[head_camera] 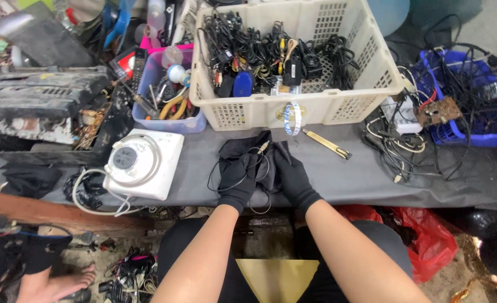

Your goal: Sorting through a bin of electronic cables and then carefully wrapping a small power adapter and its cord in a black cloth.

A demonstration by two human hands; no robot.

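Head view: a thin black cable point(243, 168) lies loosely looped on the grey tabletop point(344, 174), not yet coiled; left hand point(238, 178) and right hand point(293, 178), both gloved, pinch it below the cream basket point(293, 109).

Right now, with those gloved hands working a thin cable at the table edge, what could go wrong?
The thin black cable loops loosely around the left hand and right hand, so it might snag or knot. It also hangs over the grey table edge and could slip off. The white box camera sits near that edge too.
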